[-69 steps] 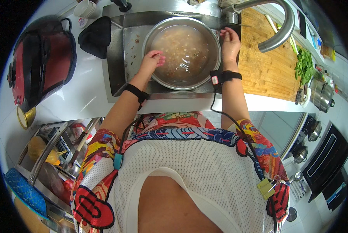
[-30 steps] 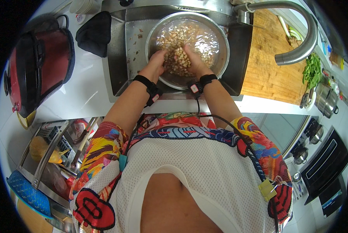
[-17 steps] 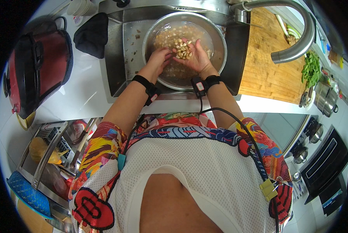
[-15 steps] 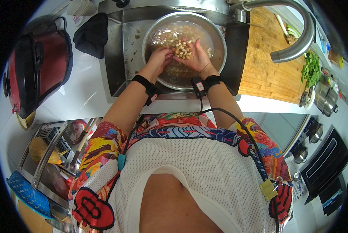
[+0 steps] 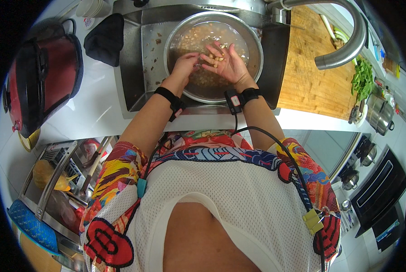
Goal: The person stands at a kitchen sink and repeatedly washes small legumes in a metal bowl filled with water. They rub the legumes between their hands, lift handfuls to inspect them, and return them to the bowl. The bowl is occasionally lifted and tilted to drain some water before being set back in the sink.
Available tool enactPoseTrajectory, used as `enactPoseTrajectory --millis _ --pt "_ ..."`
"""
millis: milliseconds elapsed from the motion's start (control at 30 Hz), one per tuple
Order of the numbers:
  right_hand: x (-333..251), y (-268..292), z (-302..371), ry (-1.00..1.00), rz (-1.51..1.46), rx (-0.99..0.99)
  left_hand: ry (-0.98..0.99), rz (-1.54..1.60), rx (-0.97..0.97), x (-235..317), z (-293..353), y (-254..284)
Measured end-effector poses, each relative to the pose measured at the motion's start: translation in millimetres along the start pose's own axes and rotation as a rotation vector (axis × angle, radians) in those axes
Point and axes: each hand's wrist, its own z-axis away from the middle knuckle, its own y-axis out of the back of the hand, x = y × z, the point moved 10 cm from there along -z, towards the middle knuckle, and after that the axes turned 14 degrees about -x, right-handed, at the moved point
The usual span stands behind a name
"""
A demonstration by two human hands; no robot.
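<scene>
A round metal basin (image 5: 259,59) of cloudy water stands in the steel sink (image 5: 152,31). Many small tan kernels (image 5: 198,36), like beans or peanuts, lie in the water. Over the basin my right hand (image 5: 228,63) is palm up with its fingers spread, and a few kernels rest on the fingers. My left hand (image 5: 183,69) is beside its fingertips, at the basin's left side. The left fingers are drawn together; whatever they hold, if anything, is hidden. Both wrists wear black straps.
A wooden cutting board (image 5: 316,81) lies right of the sink, under the curved faucet (image 5: 348,56). Green leaves (image 5: 363,79) sit at its far right edge. Left of the sink are a black cloth (image 5: 104,40), stacked cups (image 5: 93,8) and a dark red cooker (image 5: 46,77).
Most of the kernels heaped on my right palm are gone, leaving a few on the fingers. The right fingers have opened wider. My left hand has barely shifted.
</scene>
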Motion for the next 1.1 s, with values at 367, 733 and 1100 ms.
enactPoseTrajectory --millis 367,733,1100 --pt "2 4 -1 0.0 0.039 -0.04 -0.255 -0.34 -0.054 27 1 -16" --pt "20 7 -6 -0.036 0.062 -0.018 -0.636 -1.246 -0.009 74 45 -76" --pt "8 49 4 0.016 0.135 0.262 -0.222 -0.355 -0.012 38 -1 0"
